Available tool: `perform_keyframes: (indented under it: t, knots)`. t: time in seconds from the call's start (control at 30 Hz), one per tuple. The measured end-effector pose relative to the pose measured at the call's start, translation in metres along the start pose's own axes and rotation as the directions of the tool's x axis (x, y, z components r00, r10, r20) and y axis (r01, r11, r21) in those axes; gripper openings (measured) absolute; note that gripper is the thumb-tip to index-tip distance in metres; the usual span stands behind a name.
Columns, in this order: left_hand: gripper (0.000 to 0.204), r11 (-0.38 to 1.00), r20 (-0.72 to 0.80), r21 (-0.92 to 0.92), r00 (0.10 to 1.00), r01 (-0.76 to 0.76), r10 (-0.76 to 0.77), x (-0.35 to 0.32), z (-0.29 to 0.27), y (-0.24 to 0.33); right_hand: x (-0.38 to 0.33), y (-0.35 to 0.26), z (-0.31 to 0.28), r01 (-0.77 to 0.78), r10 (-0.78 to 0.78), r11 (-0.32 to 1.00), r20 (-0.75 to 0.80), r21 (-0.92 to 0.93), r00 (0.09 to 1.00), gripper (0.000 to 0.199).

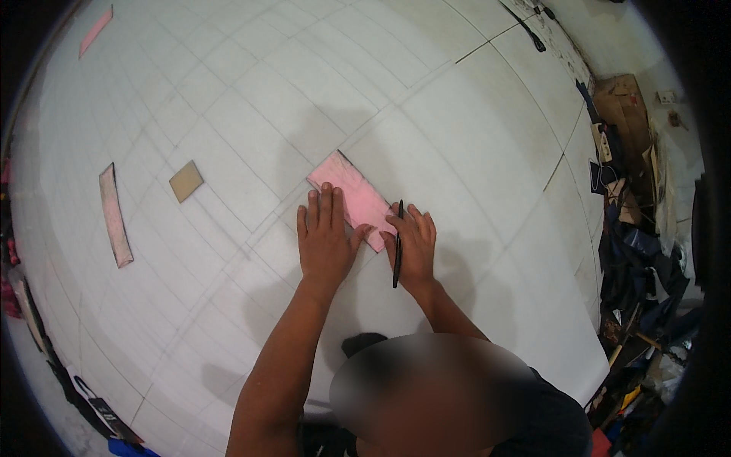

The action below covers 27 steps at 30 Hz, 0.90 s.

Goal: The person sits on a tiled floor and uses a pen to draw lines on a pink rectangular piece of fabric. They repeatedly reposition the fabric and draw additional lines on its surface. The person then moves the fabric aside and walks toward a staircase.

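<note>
A pink rectangular piece (356, 189) with dark edges lies slantwise on a large white sheet (251, 320) marked with ruled lines. My left hand (324, 242) rests flat with its fingers spread, their tips on the left side of the pink piece and the thumb near its lower end. At the piece's lower right corner is my right hand (416, 250), with a slim black pen (397, 263) held between thumb and fingers. The pen points roughly along my view, and its tip is not clearly on the sheet.
To the left lie a tan square piece (186, 181) and a pink strip (116, 217); another pink strip (96, 32) is at the far left. Bags, cloth and a cardboard box (620, 107) are heaped along the right wall. More items line the left edge.
</note>
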<state>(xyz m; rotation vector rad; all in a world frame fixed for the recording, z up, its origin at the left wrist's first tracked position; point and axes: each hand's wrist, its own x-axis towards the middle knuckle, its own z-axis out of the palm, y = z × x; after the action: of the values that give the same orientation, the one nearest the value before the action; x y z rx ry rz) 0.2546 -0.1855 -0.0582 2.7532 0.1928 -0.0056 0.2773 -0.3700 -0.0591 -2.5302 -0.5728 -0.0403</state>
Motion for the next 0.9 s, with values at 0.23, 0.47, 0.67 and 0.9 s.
perform_keyframes:
  t: [0.23, 0.47, 0.67, 0.9]
  knots:
    - [0.084, 0.998, -0.004, -0.061, 1.000, -0.004, 0.004, 0.006, -0.009, -0.010, 0.001, 0.000, 0.001, -0.007, 0.007, 1.000, -0.012, -0.004, 1.000, 0.035]
    - [0.086, 0.993, 0.001, -0.117, 1.000, 0.031, -0.031, 0.007, -0.008, -0.009, 0.000, 0.002, 0.003, -0.001, 0.001, 1.000, -0.022, -0.005, 1.000, 0.035]
    - [0.087, 0.995, -0.019, -0.095, 1.000, 0.014, -0.016, 0.007, -0.005, -0.011, -0.001, 0.001, 0.002, -0.011, 0.011, 1.000, -0.024, 0.006, 1.000, 0.035]
    - [0.087, 0.994, -0.003, -0.105, 1.000, 0.028, -0.029, 0.009, -0.012, -0.007, 0.001, 0.002, 0.003, -0.042, 0.043, 0.998, -0.022, 0.036, 0.999, 0.037]
